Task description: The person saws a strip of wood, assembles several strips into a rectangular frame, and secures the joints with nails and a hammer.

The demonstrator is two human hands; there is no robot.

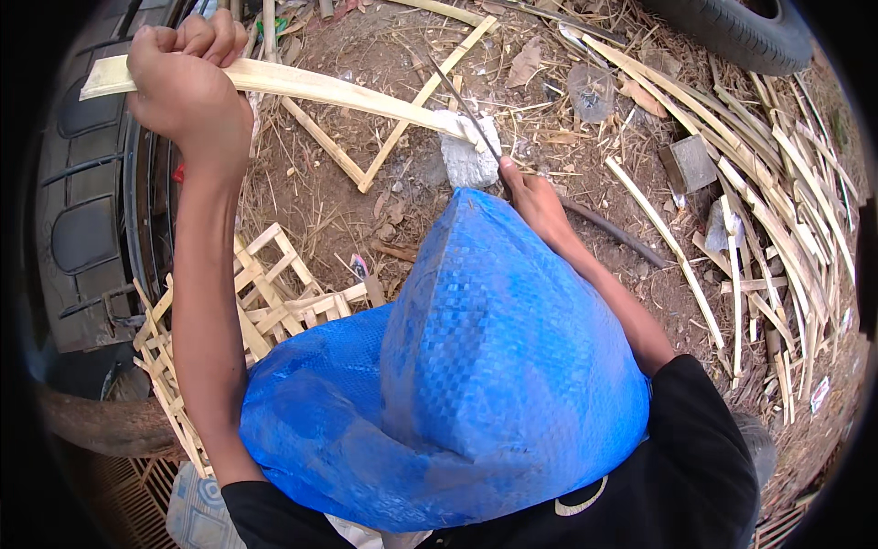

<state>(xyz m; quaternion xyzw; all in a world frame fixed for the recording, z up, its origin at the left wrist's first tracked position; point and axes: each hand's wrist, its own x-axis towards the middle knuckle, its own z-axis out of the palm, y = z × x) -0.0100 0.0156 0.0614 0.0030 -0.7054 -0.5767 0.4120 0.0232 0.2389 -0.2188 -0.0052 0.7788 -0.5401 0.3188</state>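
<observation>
My left hand (192, 87), raised at the upper left, is closed around a long pale bamboo strip (320, 90). The strip slants down to the right, and its far end lies over a whitish block (471, 165) on the ground. Beside that end, my right hand (533, 203) grips a long-handled knife (615, 231). Its thin dark blade points up and to the left, across the block by the strip's tip; whether it touches the strip I cannot tell. A blue woven plastic sheet (512, 339) covers my lap and knees, just short of the block.
Many split bamboo strips (768, 192) are heaped on the right, near a small grey block (688, 165). A tyre (741, 32) lies at the upper right. Bamboo lattice pieces (265, 284) sit left of the sheet. An angled bamboo frame (361, 174) lies beyond.
</observation>
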